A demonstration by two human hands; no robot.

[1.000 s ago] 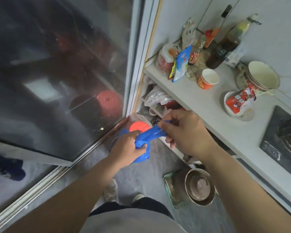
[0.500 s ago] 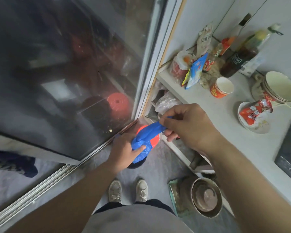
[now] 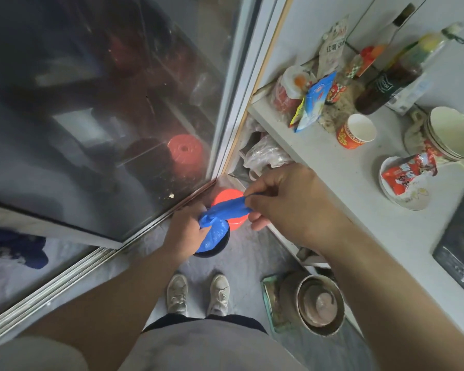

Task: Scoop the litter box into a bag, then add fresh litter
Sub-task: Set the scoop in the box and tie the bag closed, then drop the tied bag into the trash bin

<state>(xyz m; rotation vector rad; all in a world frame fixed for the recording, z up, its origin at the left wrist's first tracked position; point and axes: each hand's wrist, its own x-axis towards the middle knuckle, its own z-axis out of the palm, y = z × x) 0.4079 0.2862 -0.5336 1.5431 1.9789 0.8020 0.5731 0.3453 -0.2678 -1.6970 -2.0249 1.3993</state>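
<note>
1. A crumpled blue plastic bag (image 3: 220,218) sits just left of the frame's centre, stretched between both hands above the grey floor (image 3: 247,261).
2. The left hand (image 3: 185,234) is closed in a fist around the bag's bunched lower end, with the bulk of the plastic bulging out to the right of its knuckles.
3. The right hand (image 3: 287,202) pinches the bag's upper end between thumb and forefinger; its other fingers are curled loosely beneath.
4. The bag runs as a twisted band rising from lower left to upper right between the two grips.
5. Directly behind the bag in the picture stands a round bin with an orange-red lid (image 3: 229,210), in the corner where the sliding glass door (image 3: 105,103) meets the white counter (image 3: 346,183).
6. On the counter, in the upper right of the frame, are a red-patterned paper cup (image 3: 355,131), dark glass bottles (image 3: 391,76), snack packets and stacked cream bowls (image 3: 450,135).
7. At lower centre a pair of pale sneakers (image 3: 198,293) stands on the floor, with a round metal pot (image 3: 319,303) to their right.
</note>
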